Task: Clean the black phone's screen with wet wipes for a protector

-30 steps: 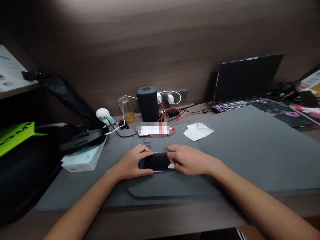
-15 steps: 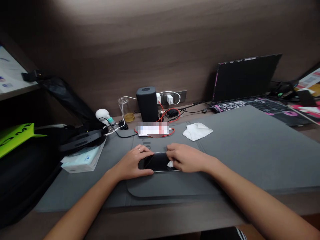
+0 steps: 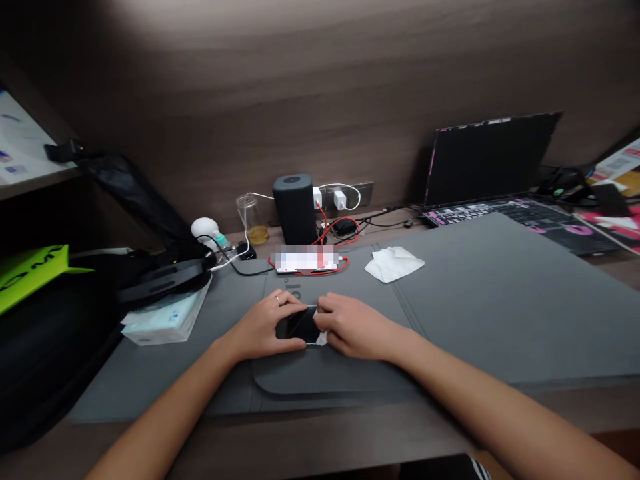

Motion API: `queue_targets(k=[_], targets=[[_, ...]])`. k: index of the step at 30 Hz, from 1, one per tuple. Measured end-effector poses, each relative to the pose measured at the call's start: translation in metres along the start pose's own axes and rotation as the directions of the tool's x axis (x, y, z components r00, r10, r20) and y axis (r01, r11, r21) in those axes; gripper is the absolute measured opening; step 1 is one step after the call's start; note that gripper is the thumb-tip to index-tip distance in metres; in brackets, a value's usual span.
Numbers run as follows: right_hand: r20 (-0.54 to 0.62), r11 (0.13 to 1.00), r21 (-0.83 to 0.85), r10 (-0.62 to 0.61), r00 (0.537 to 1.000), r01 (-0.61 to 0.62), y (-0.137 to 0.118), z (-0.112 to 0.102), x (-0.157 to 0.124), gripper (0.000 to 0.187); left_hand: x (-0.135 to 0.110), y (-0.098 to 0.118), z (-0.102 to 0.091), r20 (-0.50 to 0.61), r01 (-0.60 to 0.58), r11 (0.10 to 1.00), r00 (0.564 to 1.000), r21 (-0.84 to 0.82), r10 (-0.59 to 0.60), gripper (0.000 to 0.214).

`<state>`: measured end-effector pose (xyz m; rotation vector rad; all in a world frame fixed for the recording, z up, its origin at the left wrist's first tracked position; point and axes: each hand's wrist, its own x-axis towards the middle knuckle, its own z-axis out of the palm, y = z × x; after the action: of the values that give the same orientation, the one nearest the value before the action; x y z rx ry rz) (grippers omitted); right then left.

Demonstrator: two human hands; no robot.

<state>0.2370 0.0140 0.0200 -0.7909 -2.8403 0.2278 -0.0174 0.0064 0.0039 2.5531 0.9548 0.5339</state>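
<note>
A black phone [image 3: 300,325] lies screen up on a small grey pad [image 3: 325,373] in front of me. My left hand [image 3: 265,325] grips its left end, thumb on the near edge and fingers over the far edge, a ring on one finger. My right hand [image 3: 350,327] lies over the phone's right half with its fingers closed on a small white wipe [image 3: 322,338], which is pressed against the screen. Most of the phone is hidden under the two hands.
A crumpled white tissue [image 3: 394,263] lies on the big grey desk mat [image 3: 500,300]. Behind are a second phone on a red cable [image 3: 306,259], a black speaker [image 3: 294,208], a glass [image 3: 251,217] and an open laptop [image 3: 500,180]. A tissue pack [image 3: 165,319] and black bags sit left.
My right hand has slid left along the phone's screen with the white wipe, covering more of the phone. My left hand has stayed in place.
</note>
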Motion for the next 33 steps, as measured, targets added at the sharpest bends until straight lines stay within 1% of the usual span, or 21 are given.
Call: queue_targets(k=[1,5,8,10,13,14,15,18,20,23,24,27,28,29,32,33], targets=[[-0.004,1.000,0.009,-0.001,1.000,0.001,-0.001,0.001,0.001,0.009,0.000,0.000,0.000,0.001,0.003,1.000,1.000,-0.002,-0.003,0.056],[-0.045,0.996,0.000,0.084,0.995,-0.084,-0.004,0.004,0.002,0.011,0.000,0.000,0.000,0.008,0.011,1.000,1.000,-0.001,-0.011,0.054],[-0.016,1.000,-0.005,0.018,1.000,-0.018,-0.006,0.004,0.001,0.010,0.000,0.000,0.000,0.004,0.008,1.000,1.000,-0.006,-0.008,0.055],[-0.005,1.000,0.004,0.012,1.000,-0.012,-0.005,0.003,0.001,0.009,0.000,0.000,0.000,0.004,0.006,1.000,1.000,-0.009,-0.006,0.055],[-0.036,0.995,0.000,0.100,0.994,-0.100,-0.004,0.003,0.001,0.011,0.000,0.000,0.000,0.006,0.009,1.000,1.000,-0.006,-0.009,0.055],[-0.044,0.994,-0.004,0.108,0.993,-0.108,-0.005,0.004,0.002,0.012,0.000,0.001,0.000,0.006,0.008,1.000,1.000,-0.006,-0.008,0.055],[-0.044,0.996,-0.008,0.092,0.995,-0.093,-0.006,0.005,0.002,0.012,0.000,0.001,0.000,0.005,0.006,1.000,1.000,-0.006,-0.006,0.055],[-0.029,1.000,-0.006,-0.010,1.000,0.010,-0.012,0.008,0.005,0.009,0.001,0.002,-0.001,0.005,0.006,1.000,1.000,0.000,-0.006,0.054],[-0.032,1.000,-0.007,0.003,0.999,-0.003,-0.012,0.010,0.006,0.009,0.001,0.002,-0.001,0.005,0.008,1.000,1.000,0.006,-0.008,0.053],[-0.057,0.995,-0.021,0.096,0.994,-0.097,-0.011,0.010,0.007,0.014,0.001,0.002,-0.001,0.007,0.002,1.000,1.000,0.010,-0.002,0.054],[-0.059,0.995,-0.022,0.095,0.994,-0.096,-0.011,0.010,0.007,0.014,0.001,0.002,-0.001,0.009,0.000,1.000,1.000,0.011,0.000,0.054],[-0.041,1.000,-0.010,0.005,0.999,-0.006,-0.012,0.011,0.007,0.010,0.001,0.002,-0.001,0.005,0.001,1.000,1.000,0.011,-0.001,0.051],[-0.039,1.000,-0.002,-0.003,0.999,0.003,-0.012,0.011,0.008,0.009,0.001,0.002,-0.001,0.003,0.001,1.000,1.000,0.010,-0.001,0.050],[-0.043,1.000,0.005,0.014,0.999,-0.014,-0.011,0.011,0.008,0.009,0.001,0.002,-0.001,0.001,0.000,1.000,1.000,0.010,0.000,0.050],[-0.075,0.993,0.015,0.122,0.990,-0.121,-0.009,0.010,0.007,0.014,0.001,0.002,0.000,0.000,-0.001,1.000,1.000,0.012,0.001,0.053],[-0.079,0.992,0.014,0.123,0.989,-0.123,-0.009,0.010,0.007,0.014,0.001,0.002,-0.001,0.002,0.000,1.000,1.000,0.012,0.000,0.053]])
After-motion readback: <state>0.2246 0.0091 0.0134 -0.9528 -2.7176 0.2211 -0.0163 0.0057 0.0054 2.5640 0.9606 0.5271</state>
